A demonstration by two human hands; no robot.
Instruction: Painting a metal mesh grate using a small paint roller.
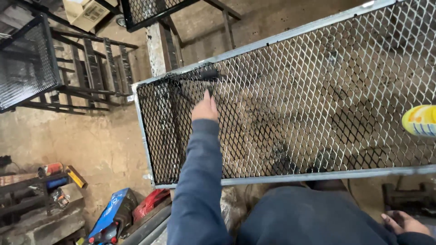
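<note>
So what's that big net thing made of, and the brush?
The mesh panel looks like expanded metal in a grey steel frame: bare and dull, black-painted at the left end. The brush in the left hand is blurred; its black-coated head could be bristles, I can't tell.

Dark blue long sleeves (200, 181) on both arms, cuffs plain; matching dark blue trousers (299, 218).

Dim even light, slight motion blur

Top left: tan cardboard box (86, 12) with a white rectangular label (94, 13). Right edge: yellow, white and blue round container (420, 120). Bottom left: red bag (150, 203) on the floor.
</note>
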